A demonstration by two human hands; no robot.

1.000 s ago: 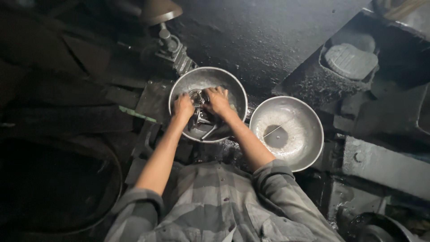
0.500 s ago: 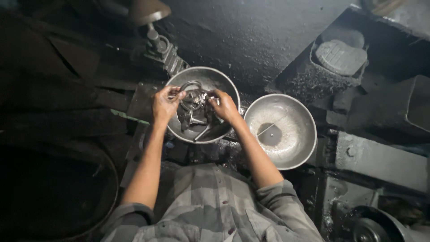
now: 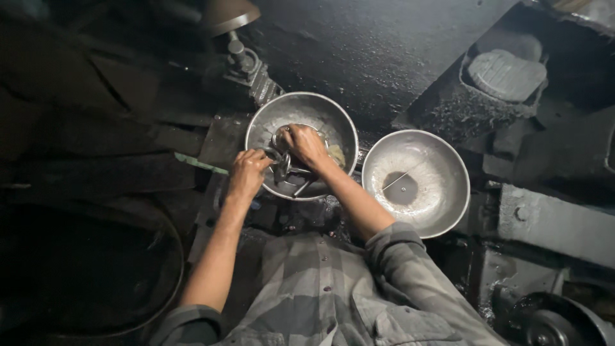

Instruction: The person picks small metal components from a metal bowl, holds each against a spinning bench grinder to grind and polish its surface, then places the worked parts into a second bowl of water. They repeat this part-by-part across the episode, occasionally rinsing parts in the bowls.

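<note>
Metal rings (image 3: 282, 163) held over steel bowl (image 3: 301, 146), gripped by both hands. Left hand (image 3: 246, 174) curled tight on near side of cluster; right hand (image 3: 306, 144) closed over top, fingers bent. Second steel bowl (image 3: 416, 182) just beside, rightward.

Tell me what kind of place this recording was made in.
Probably a small metalworking shop. Both hands, left hand and right hand, work on metal parts in a steel bowl, beside a second steel bowl, among dark, grimy machine castings and a pulley wheel.
</note>
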